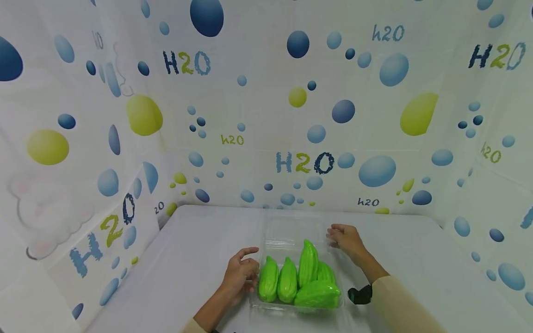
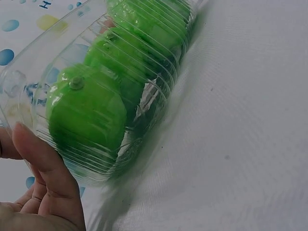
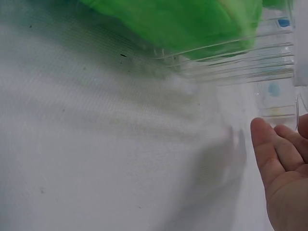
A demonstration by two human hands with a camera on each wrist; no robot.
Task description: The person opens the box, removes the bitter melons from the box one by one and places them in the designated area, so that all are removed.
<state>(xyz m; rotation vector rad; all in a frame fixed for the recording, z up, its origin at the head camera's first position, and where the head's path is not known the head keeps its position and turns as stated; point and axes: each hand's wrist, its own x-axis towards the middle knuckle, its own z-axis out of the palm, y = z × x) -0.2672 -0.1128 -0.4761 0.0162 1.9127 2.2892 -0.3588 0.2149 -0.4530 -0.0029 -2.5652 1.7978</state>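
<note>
A clear plastic box (image 1: 296,306) holds several bright green, ridged, gourd-like fruits (image 1: 287,280) near the front of the table. Its transparent lid (image 1: 291,231) lies folded back on the far side. On the left, my left hand (image 1: 239,275) is at the box's upper edge, and the left wrist view shows fingertips (image 2: 23,137) on either side of the rim. My right hand (image 1: 346,238) is at the lid's right edge. In the right wrist view its fingers (image 3: 266,149) look fairly straight and meet the plastic; the thumb is mostly cut off.
A white cloth covers the table (image 1: 200,240). Around it hangs a white curtain (image 1: 258,101) printed with blue and green drops and H2O lettering. A small black object (image 1: 360,295) sits against the right sleeve at the wrist.
</note>
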